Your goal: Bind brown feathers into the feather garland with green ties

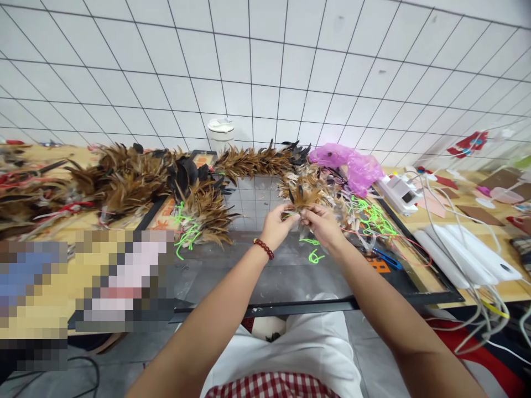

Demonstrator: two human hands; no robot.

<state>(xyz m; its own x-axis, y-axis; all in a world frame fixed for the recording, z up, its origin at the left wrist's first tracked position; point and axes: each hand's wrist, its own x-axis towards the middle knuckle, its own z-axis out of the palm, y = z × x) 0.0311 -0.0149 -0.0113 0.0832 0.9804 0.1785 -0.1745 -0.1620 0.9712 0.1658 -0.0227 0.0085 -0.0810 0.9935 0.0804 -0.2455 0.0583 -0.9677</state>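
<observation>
Presently, both hands are at the middle of the black-framed board [232, 282], brought close together over its near half. The left hand [279, 225], with a beaded bracelet [264, 249] at the wrist, has its thumb and fingers pinched closed at the base of a small brown feather bunch [306, 197]. The right hand [324, 224] is likewise nearly closed, thumb and fingertips gripping the same base beside the left fingertips. The bunch stands between the hands, tips pointing away from the person; loose pale feathers [290, 179] lie just beyond. A bright green string [315, 256] lies on the board below the hands. To the left rests a larger tied feather bundle [211, 213]; a long feather garland [253, 163] lies along the far edge. At right are tangled green cords [375, 216], a blue-handled tool [388, 258] and a pink plastic bag [352, 166].
</observation>
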